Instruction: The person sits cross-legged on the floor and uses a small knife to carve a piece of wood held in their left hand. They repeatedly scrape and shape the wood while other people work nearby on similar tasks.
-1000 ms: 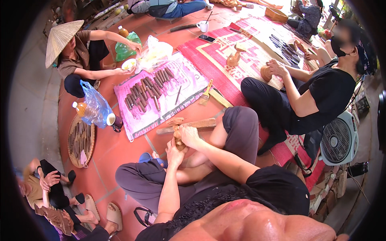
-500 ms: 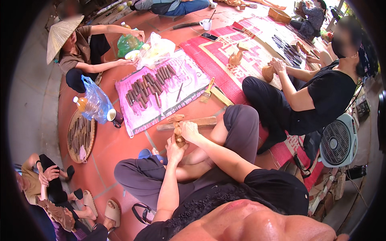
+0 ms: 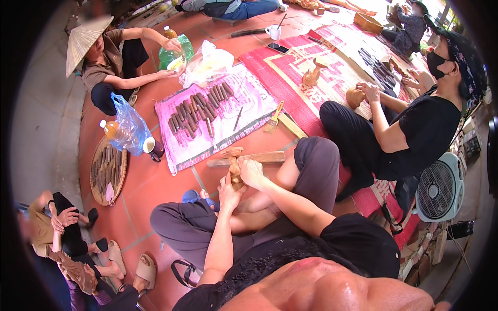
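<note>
A carved light-brown wooden figure (image 3: 235, 168) stands upright over my crossed legs, with a wider top piece and rounded lower parts. My left hand (image 3: 230, 194) is closed around its lower part. Against its right side, my right hand (image 3: 252, 173) is closed too, with its fingers bent over the wood. Whether the right hand also pinches some small tool is hidden. Just beyond the figure, a wooden board (image 3: 259, 158) lies on the tiles.
Ahead, a pink sheet (image 3: 171, 165) carries several brown-handled carving tools (image 3: 193, 111). A brush (image 3: 275, 118) lies at its right edge. On the left are a round basket (image 3: 122, 179), a blue plastic bag (image 3: 132, 129) and a cup (image 3: 154, 147). A co-worker (image 3: 415, 124) sits right, near a fan (image 3: 440, 189).
The whole view has shifted slightly. My hands keep their hold on the figure, with little visible movement. The person in the conical hat has lowered a hand toward the green bag.
</note>
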Demonstrator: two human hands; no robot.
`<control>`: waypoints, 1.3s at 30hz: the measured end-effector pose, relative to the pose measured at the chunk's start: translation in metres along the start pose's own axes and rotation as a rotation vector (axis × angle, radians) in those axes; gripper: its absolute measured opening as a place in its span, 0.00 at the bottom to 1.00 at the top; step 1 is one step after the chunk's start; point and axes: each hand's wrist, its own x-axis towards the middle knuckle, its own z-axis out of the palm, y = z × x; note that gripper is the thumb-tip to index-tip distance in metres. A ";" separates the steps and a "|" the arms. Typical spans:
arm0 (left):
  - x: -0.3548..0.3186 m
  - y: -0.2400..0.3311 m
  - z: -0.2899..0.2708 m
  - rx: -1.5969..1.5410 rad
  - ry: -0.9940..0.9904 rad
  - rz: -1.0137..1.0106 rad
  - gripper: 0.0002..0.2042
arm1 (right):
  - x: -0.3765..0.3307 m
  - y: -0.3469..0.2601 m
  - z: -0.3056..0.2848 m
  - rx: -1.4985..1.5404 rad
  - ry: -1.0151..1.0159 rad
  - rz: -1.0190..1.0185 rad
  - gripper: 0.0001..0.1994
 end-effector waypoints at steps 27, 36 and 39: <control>0.001 0.003 0.000 -0.020 0.005 -0.015 0.47 | 0.004 0.006 0.009 -0.042 0.095 -0.120 0.09; 0.001 0.001 -0.001 -0.032 -0.005 -0.012 0.47 | 0.000 0.004 0.011 -0.007 0.125 -0.096 0.08; 0.000 0.004 -0.001 -0.015 -0.005 -0.020 0.46 | 0.003 0.012 0.013 0.005 0.144 -0.102 0.08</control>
